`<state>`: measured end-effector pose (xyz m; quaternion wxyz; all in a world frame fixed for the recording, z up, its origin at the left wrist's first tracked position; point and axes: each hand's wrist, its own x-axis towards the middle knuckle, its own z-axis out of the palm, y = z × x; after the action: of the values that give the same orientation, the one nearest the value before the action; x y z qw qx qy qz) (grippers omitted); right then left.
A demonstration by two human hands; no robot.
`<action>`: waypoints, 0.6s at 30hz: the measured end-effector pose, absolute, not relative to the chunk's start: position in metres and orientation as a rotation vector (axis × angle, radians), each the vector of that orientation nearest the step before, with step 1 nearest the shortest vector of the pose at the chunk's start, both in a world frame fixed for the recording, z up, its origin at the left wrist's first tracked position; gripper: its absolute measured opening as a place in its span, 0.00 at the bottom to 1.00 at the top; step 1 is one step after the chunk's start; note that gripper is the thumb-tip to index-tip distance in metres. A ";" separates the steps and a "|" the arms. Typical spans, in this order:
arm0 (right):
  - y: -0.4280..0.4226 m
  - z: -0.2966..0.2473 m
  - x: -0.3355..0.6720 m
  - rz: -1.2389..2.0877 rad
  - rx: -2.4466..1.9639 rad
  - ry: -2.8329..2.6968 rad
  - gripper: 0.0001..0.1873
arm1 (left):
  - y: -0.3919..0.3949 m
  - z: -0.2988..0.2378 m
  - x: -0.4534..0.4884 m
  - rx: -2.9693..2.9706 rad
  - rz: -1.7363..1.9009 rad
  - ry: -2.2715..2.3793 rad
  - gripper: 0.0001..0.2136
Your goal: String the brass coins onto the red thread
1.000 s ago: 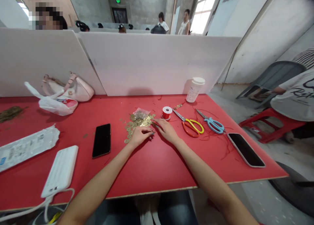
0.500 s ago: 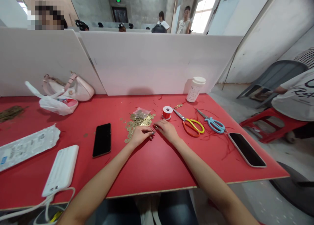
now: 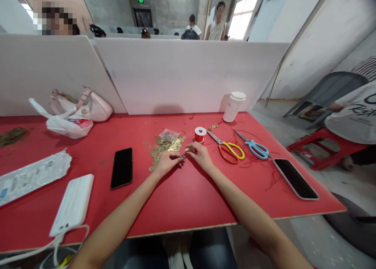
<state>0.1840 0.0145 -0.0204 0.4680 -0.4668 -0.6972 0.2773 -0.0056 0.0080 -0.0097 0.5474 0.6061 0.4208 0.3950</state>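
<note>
1. The small, round, brass-coloured metal disc [image 3: 187, 150] should handle as a light, stiff, thin piece: hard to bend or break, but likely to slip or spin if pinched off-centre.
2. Best hold, I judge, is a fingertip pinch across its two flat faces near the edge, leaving the middle uncovered; discs lying flat may need tipping up by the rim first.
3. The right hand [image 3: 201, 155] has its grip drawn to a narrow pinch, thumb and forefinger closed on that disc. It sits at the fingertips, at about ten o'clock from the middle of the hand, above the red, smooth-topped bench [image 3: 182, 198].
4. The left hand [image 3: 167, 162] has its fingertips crowded close together, facing the right hand's at about two o'clock from its own middle. Whether that grip closes on anything is too small to tell.
5. The loose pile of matching brass-coloured discs [image 3: 161, 148] lies at twelve o'clock from the left hand, just beside it, with a clear, crinkled plastic bag [image 3: 169, 135] on its far side.
6. The white-flanged spool of red thread [image 3: 200, 134] stands at twelve o'clock from the right hand, just beyond the knuckles. Such thread should be soft and limp.
</note>
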 end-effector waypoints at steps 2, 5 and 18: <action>0.012 -0.019 0.181 0.795 -1.116 -1.549 0.08 | 0.008 -0.008 -0.005 1.420 0.938 0.992 0.09; 0.009 -0.015 0.178 0.892 -1.064 -1.417 0.12 | 0.007 -0.007 -0.005 1.389 0.928 0.995 0.10; -0.003 -0.008 0.169 0.761 -0.940 -1.492 0.07 | 0.009 -0.008 -0.007 1.408 0.929 0.979 0.09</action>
<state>0.1692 -0.0030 -0.0083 0.5732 -0.4012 -0.6364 0.3248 -0.0069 0.0086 -0.0085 0.5610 0.5975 0.4157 0.3944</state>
